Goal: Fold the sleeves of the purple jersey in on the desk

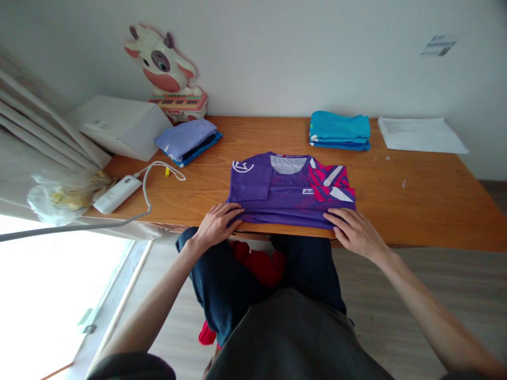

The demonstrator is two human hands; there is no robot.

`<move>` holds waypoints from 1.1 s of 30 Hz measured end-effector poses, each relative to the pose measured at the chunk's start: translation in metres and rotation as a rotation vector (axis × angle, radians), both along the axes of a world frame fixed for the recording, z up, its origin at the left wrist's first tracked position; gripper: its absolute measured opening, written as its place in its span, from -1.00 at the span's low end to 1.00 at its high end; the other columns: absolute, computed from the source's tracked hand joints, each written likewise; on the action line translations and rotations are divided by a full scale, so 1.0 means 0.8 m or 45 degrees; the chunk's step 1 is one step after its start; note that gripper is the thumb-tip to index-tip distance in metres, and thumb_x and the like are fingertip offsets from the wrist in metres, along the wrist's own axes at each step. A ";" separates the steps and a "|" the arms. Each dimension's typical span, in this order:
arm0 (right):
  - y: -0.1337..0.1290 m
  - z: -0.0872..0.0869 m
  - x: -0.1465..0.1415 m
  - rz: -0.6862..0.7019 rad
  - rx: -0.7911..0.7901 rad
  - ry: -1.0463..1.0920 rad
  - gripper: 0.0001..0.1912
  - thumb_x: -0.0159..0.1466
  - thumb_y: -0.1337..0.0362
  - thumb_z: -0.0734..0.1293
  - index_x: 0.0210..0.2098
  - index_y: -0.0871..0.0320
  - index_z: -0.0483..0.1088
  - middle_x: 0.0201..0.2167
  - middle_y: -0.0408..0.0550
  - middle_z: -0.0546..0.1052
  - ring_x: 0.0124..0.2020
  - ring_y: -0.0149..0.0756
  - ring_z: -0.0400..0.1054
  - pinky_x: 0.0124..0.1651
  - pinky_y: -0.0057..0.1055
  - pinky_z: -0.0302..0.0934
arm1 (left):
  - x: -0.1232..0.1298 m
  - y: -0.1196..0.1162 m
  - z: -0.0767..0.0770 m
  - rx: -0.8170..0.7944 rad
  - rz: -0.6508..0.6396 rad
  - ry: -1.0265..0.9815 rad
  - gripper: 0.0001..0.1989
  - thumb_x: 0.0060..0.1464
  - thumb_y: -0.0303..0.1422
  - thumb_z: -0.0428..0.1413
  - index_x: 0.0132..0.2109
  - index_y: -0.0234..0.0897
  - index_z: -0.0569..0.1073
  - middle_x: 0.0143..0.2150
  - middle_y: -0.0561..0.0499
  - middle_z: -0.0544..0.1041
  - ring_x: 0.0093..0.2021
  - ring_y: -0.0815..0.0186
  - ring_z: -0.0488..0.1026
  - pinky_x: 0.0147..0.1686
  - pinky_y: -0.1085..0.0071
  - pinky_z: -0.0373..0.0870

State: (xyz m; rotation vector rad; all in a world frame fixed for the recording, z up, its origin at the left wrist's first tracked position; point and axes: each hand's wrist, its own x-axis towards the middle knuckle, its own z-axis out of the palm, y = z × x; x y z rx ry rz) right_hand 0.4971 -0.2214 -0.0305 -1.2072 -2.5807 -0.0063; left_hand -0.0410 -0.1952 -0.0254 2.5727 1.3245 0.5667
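A purple jersey (289, 198) lies partly folded near the front edge of the wooden desk, its collar facing the wall. Its left sleeve is plain purple with a white round logo; the other has a pink and white pattern. My left hand (217, 224) holds the lower left corner, thumb below and fingers above the folded edge. At the lower right corner, my right hand (354, 230) grips the same edge in a similar way. The bottom of the jersey is doubled over between both hands.
Folded blue clothes (339, 130) and papers (422, 134) lie at the back of the desk (428, 200). To the left are a folded lilac garment (188, 138), a white box (122, 124), a cow toy keyboard (166, 74), a white device (118, 194) with a cable and a plastic bag (59, 198).
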 end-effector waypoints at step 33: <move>0.041 -0.004 -0.041 -0.117 0.006 -0.084 -0.67 0.69 0.14 0.21 0.12 0.06 0.60 -0.14 0.03 0.75 -0.21 -0.08 0.64 -0.21 -0.21 0.40 | 0.053 0.023 -0.016 0.107 0.195 -0.008 -0.70 0.65 -0.19 0.00 0.11 -0.08 0.64 -0.12 -0.05 0.75 -0.16 0.13 0.68 -0.18 0.24 0.53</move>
